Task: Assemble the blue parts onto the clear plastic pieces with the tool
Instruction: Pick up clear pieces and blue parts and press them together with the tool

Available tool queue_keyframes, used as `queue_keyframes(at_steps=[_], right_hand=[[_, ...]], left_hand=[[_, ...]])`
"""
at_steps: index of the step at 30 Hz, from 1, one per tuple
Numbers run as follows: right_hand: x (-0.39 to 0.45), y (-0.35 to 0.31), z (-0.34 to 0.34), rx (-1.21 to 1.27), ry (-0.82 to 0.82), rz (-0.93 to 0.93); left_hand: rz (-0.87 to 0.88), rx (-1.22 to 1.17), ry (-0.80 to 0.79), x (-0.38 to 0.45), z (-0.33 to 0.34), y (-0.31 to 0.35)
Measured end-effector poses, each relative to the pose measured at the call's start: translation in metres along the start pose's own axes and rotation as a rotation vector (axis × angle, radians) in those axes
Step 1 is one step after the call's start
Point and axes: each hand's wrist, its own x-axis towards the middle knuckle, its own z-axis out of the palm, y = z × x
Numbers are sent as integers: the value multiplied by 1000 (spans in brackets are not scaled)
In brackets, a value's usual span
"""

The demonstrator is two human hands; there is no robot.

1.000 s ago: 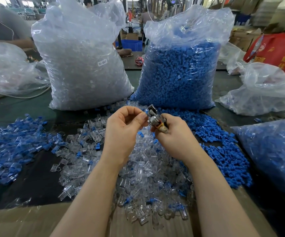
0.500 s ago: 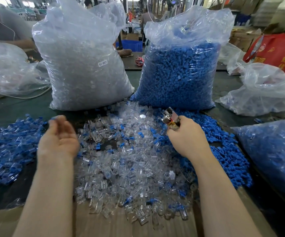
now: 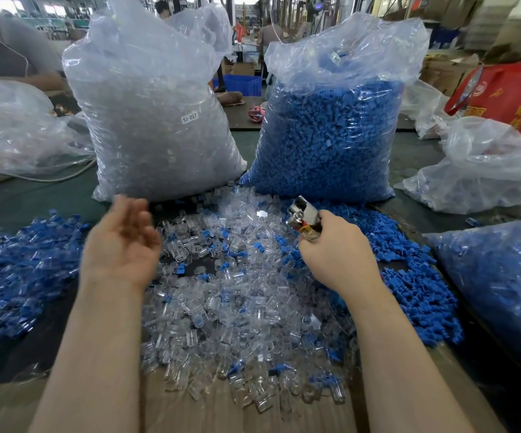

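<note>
A worker's right hand [image 3: 335, 256] grips a small silver metal tool [image 3: 303, 215] above a heap of clear plastic pieces [image 3: 237, 295] at the middle of the dark desk [image 3: 415, 157], while the left hand [image 3: 122, 245], blurred, hovers empty with fingers loose. Loose blue plastic parts [image 3: 415, 276] lie toward the desk's right edge. Two tall plastic sacks stand at the far edge, one of clear pieces [image 3: 156, 120], one of blue parts [image 3: 331, 132].

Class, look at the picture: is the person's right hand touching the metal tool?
Touching. The head view shows the right hand with fingers curled round the metal tool.
</note>
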Motion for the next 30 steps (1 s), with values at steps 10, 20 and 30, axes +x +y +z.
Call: queue_keyframes(at_steps=[10,20,30], right_hand=[[-6,-19,4,-72,-8,-289],[-4,-9,3,-269,3,-213],[-1,25,-8,-285,2,559]], left_hand=[[29,1042,-403,-39,67,-68],[163,845,-198,-31,61,-59],[162,1962,31,-13,31,-46]])
